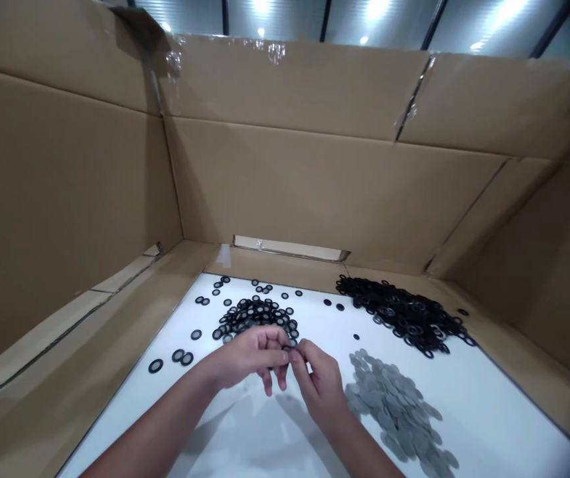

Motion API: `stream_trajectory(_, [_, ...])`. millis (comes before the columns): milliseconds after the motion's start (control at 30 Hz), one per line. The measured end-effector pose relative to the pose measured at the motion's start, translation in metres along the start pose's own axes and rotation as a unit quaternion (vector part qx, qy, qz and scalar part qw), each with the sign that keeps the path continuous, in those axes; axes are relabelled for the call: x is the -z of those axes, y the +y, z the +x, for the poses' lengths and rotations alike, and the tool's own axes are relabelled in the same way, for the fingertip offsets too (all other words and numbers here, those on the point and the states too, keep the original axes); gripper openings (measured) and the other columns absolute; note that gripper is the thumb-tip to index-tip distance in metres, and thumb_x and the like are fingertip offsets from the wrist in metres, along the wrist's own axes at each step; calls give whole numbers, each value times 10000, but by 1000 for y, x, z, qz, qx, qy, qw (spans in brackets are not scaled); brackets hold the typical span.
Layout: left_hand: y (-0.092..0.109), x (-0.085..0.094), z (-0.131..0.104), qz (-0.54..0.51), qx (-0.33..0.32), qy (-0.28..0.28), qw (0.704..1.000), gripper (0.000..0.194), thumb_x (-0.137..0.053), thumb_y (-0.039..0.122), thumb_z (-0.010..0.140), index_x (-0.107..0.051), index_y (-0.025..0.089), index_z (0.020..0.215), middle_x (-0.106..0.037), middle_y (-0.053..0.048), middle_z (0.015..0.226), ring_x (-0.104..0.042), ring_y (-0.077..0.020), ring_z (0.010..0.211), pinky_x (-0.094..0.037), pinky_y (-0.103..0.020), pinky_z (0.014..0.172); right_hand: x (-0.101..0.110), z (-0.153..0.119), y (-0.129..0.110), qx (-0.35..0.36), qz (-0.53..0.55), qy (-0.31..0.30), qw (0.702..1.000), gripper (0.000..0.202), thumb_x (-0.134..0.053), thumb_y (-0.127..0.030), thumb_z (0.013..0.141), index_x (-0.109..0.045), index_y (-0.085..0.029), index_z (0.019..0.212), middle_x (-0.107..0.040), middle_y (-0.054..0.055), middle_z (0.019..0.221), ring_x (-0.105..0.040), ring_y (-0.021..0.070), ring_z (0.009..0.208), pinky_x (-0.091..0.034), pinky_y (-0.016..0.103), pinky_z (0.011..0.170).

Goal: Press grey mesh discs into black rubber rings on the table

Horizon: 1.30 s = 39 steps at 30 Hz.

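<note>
My left hand (257,355) and my right hand (317,378) meet above the white board, both in a pinch. Between their fingertips is a small black ring (289,348), partly covered by the fingers; whether a disc sits in it I cannot tell. Just behind my left hand lies a heap of black rings with grey centres (252,315), with several more scattered around it. To the right of my right hand spreads a pile of thin grey discs (399,405). Farther back on the right is a larger pile of plain black rings (404,312).
The white board (245,431) lies inside a large cardboard box. Its back wall (304,179) and left wall (66,179) rise high around the board. A few loose black pieces (340,307) lie between the two ring piles. Ceiling lights show above the box.
</note>
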State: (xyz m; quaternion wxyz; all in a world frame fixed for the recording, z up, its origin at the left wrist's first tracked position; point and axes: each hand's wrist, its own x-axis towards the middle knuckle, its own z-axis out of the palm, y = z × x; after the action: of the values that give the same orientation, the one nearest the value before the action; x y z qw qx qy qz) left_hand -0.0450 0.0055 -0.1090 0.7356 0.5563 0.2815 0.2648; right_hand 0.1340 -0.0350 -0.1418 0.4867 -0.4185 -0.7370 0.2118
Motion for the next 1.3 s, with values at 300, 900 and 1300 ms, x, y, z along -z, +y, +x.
stream_trajectory(300, [-7, 1, 6, 9, -32, 46, 998, 315, -774, 410, 789, -606, 145, 821, -639, 3, 594, -613, -121, 509, -498, -212, 477, 5, 2, 1, -75, 64, -44, 994, 391, -380, -410, 1031, -444, -211, 700, -469, -31, 595, -429, 121, 532, -319, 253, 523])
stream_trajectory(900, [13, 16, -11, 62, 66, -81, 993, 377, -817, 343, 717, -487, 175, 648, -521, 62, 421, -616, -119, 431, -338, -147, 394, 1, -1, -9, 57, 10, -82, 995, 324, -433, -223, 972, -342, -222, 661, -386, -39, 590, -364, 119, 532, -266, 268, 534])
stream_trajectory(1300, [0, 10, 1, 72, -1, 1, 997, 346, -785, 441, 773, -621, 145, 844, -621, 10, 653, -637, -139, 614, -543, -245, 526, 7, 3, -3, -50, -18, -65, 996, 332, -413, -306, 1013, -363, -216, 698, -391, -49, 611, -368, 108, 540, -280, 239, 527])
